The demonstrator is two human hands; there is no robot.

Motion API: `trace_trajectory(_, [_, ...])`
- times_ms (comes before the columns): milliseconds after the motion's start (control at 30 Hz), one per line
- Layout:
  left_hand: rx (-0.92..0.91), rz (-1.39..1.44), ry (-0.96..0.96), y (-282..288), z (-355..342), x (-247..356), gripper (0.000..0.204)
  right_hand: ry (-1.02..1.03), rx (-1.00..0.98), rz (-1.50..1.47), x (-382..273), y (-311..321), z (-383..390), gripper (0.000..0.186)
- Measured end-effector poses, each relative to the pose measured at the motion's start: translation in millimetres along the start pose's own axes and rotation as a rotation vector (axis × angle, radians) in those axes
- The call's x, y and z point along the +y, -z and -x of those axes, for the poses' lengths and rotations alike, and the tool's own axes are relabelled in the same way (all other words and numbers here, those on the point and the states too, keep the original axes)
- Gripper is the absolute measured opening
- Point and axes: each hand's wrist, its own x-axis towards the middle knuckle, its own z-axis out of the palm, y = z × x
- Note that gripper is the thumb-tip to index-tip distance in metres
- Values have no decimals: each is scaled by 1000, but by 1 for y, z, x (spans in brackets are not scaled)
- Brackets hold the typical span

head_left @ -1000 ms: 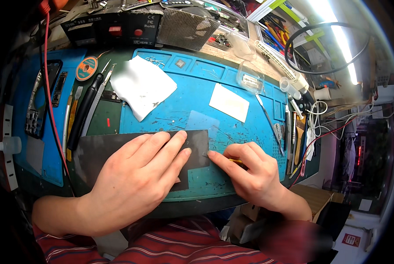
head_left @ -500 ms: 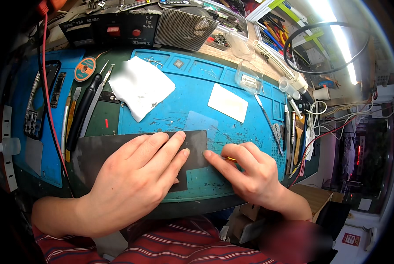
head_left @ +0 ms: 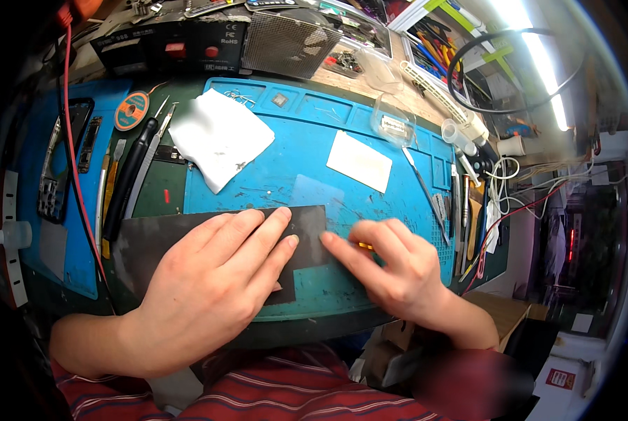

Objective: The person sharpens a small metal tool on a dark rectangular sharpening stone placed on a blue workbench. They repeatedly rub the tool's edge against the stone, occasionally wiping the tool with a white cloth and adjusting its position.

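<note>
A dark grey sheet with pale scuffed patches, like sandpaper (head_left: 309, 231), lies over the near edge of a blue work mat (head_left: 258, 203). My left hand (head_left: 219, 277) rests flat across it, fingers stretched out and pressing down. At the sheet's right edge is my right hand (head_left: 398, 270), its index fingertip beside or touching the edge. Its other fingers curl in around a small item with a yellow part (head_left: 365, 246); most of that item is hidden. Beyond the sheet lie a translucent film (head_left: 317, 194), a cream card (head_left: 359, 162) and a crumpled white cloth (head_left: 223, 140).
Knives and a black-handled tool (head_left: 133, 179) line the left, near a solder wire spool (head_left: 131, 110) and a phone frame (head_left: 58, 168). Tweezers (head_left: 426, 184), a clear plastic box (head_left: 394, 125) and brushes (head_left: 474, 221) lie right. A black equipment box (head_left: 166, 52) stands behind.
The whole view has shifted slightly. My right fingers and the small yellow-marked item have moved a little away from me; my left hand stays flat on the sheet.
</note>
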Motion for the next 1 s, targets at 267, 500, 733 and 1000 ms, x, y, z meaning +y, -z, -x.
trace_trajectory(267, [-7, -2, -12, 1, -1, 1, 60, -5, -2, 25, -1, 0, 0, 48])
trace_trajectory(500, [-3, 3, -6, 1, -1, -1, 59, 1, -19, 15, 1, 0, 1, 47])
trace_trajectory(733, [-5, 3, -18, 1, -1, -1, 59, 0, -3, -19, -6, 3, 4, 46])
trace_trajectory(1000, [-2, -2, -13, 1, 0, -1, 59, -20, 0, -1, -7, 3, 5, 43])
